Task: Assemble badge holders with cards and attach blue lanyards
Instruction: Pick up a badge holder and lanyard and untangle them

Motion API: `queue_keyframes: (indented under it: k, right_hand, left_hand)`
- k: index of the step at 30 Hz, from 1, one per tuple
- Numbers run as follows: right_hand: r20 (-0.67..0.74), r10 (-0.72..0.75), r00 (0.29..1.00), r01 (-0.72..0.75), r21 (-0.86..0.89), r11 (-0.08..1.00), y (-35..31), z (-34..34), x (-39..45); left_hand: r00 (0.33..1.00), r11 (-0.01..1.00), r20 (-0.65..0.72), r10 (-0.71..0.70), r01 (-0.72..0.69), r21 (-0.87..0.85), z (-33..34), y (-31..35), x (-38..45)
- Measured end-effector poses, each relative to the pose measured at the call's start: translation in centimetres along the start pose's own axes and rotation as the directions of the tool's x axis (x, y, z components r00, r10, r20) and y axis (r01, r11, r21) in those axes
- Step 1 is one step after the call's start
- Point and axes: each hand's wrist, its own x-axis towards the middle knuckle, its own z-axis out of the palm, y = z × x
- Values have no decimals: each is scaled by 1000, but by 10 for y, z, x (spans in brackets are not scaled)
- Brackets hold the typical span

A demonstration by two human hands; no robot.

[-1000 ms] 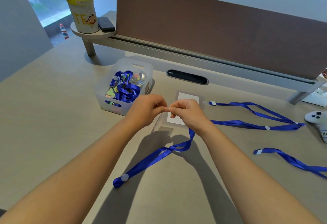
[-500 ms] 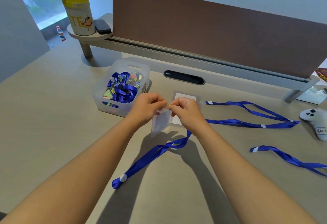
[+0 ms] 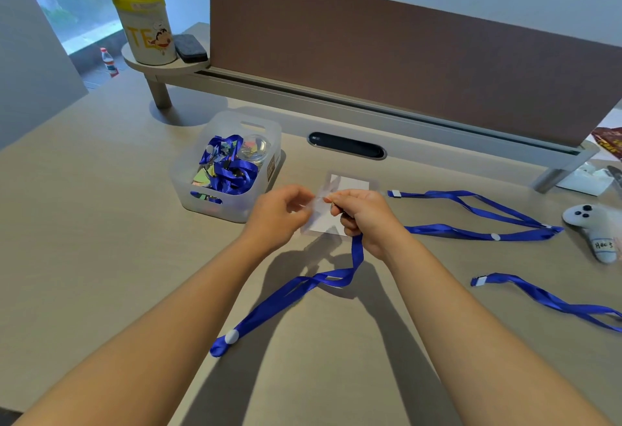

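My left hand (image 3: 281, 211) pinches the top edge of a clear badge holder (image 3: 319, 213), held just above the desk. My right hand (image 3: 365, 218) grips the clip end of a blue lanyard (image 3: 292, 294) against that same top edge. The lanyard trails from my right fist down and left across the desk to a white bead (image 3: 231, 336). A second badge holder with a white card (image 3: 353, 184) lies flat behind my hands, partly hidden by them.
A translucent bin (image 3: 215, 200) with blue lanyards and shiny cards stands left of my hands. Two more blue lanyards (image 3: 478, 213) (image 3: 552, 301) lie on the right. A white game controller (image 3: 595, 227) sits at the far right. A brown divider panel (image 3: 404, 65) backs the desk.
The clear holder hung down from my fingers half a second ago; now it is raised and tilted. My right hand has closed tighter on the lanyard end. The camera has moved closer.
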Motion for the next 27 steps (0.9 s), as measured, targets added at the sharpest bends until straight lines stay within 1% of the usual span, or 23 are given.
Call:
queue_keyframes:
  k: [2, 4, 7, 9, 11, 12, 15, 17, 19, 21, 23, 25, 27]
  right_hand:
    - [-9, 9, 1000, -9, -31, 999, 1, 1, 0]
    - [-31, 2, 1000, -5, -92, 996, 0, 2, -1]
    - [-64, -53, 997, 38, -214, 976, -1, 3, -1]
    - [-80, -117, 990, 83, -342, 936, 1, 5, 1]
    - [-84, -155, 984, 106, -424, 900, 2, 6, 2]
    - [-65, -137, 988, 97, -425, 900, 2, 5, 3]
    - [26, 3, 1000, 7, -362, 932, 0, 0, 5]
    - [52, 27, 998, -2, -433, 901, 1, -3, 6]
    - [54, -4, 999, 32, -527, 849, 3, -4, 5]
    - [57, -45, 997, 71, -607, 792, 7, -6, 5]
    - [49, -93, 994, 102, -670, 735, 13, -10, 6]
    - [41, -177, 983, 155, -695, 702, 20, -14, 7]
    - [58, -232, 971, 203, -710, 674, 26, -17, 5]
  left_hand:
    - [994, 999, -95, 46, -44, 27, 0, 1, 1]
    - [985, 995, -146, 88, -80, 60, -1, 3, 2]
    - [971, 980, -160, 177, -159, 118, 0, 4, 3]
    - [956, 959, -166, 243, -210, 191, 2, 2, 3]
    - [943, 934, -166, 288, -239, 266, 5, 0, 0]
    - [935, 916, -159, 317, -258, 308, 5, -1, -1]
    - [908, 836, -99, 408, -328, 439, 4, -4, -4]
    - [892, 786, -72, 446, -352, 509, 6, -6, -8]
    - [874, 755, -58, 483, -382, 532, 11, -9, -11]
    - [875, 773, -87, 476, -370, 516, 15, -8, -14]
    - [898, 824, -142, 417, -307, 477, 16, -3, -15]
    - [917, 876, -189, 351, -251, 411, 15, 3, -15]
    - [927, 894, -205, 313, -215, 394, 15, 3, -17]
